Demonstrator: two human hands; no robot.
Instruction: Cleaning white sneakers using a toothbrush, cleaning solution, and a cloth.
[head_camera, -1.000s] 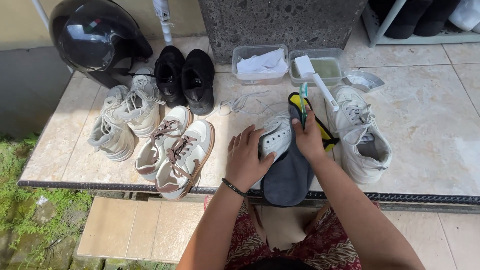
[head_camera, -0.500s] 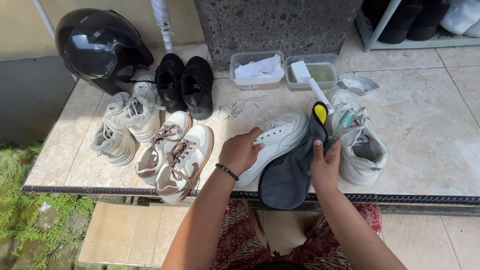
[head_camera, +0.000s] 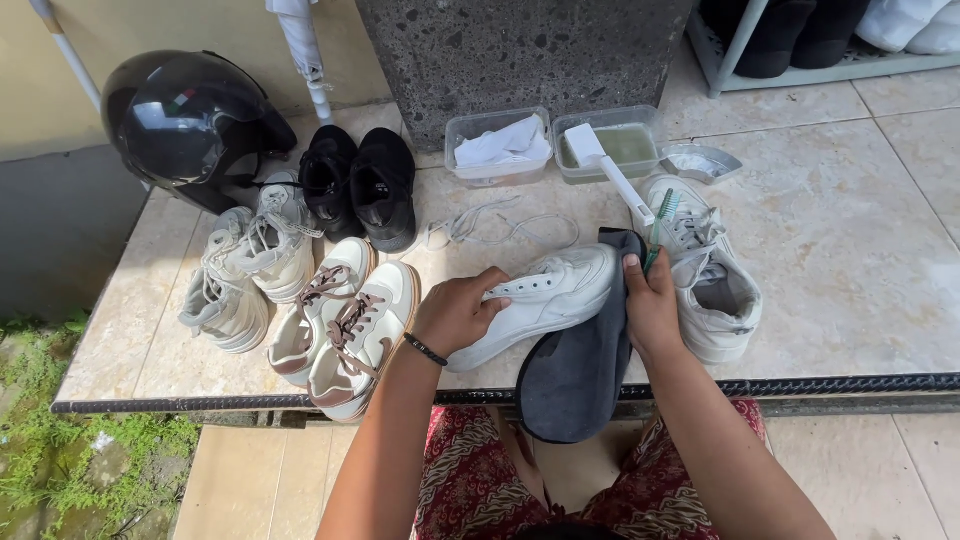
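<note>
White sneaker — both hands, cloth

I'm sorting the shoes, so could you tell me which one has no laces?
The white sneaker held by the left hand; every other shoe is laced and untouched.

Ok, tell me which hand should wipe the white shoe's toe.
Right. The right hand already presses the grey cloth against the white shoe at its toe; the left hand steadies it.

There is only one view, from a camera on the person's head, looking steeply down and forward. It is near the tiled ledge, with the person's own forearms entering from the bottom edge.
</note>
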